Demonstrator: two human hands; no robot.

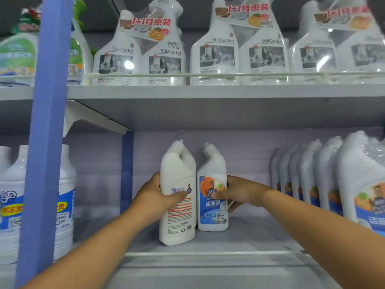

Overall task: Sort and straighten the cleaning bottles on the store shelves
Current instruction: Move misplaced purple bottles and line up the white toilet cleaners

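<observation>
A blue shelf upright (46, 130) stands in front at 9 o'clock, cutting across the large white jugs (64, 197) with blue and yellow labels behind it. On the upper shelf (208, 92), at 12 o'clock, shrink-wrapped twin packs of SukGarden spray bottles (141, 51) stand behind a thin guard rail, each with a red "1+1" promotion tag. Green-labelled bottles (18, 51) sit at 10 o'clock, blurred. At 3 o'clock a tight row of wrapped toilet cleaner bottles (325, 176) runs back toward the rear wall; the nearest one is cut off by the frame edge.

The small print on every label is too soft to read, and the fingers of both hands are hidden behind the bottles they hold.

At the centre of the lower shelf (208, 265) stand two white angled-neck toilet cleaner bottles, side by side and touching or nearly so. The left bottle (177, 222) has its back label forward, with red text lines and a barcode, and tilts slightly. The left hand (158, 195) grips its side, thumb across the front. The right bottle (212, 213) stands upright, its blue and orange front label facing out. The right hand (239, 192) holds it from the right, thumb pressed on the label.
</observation>
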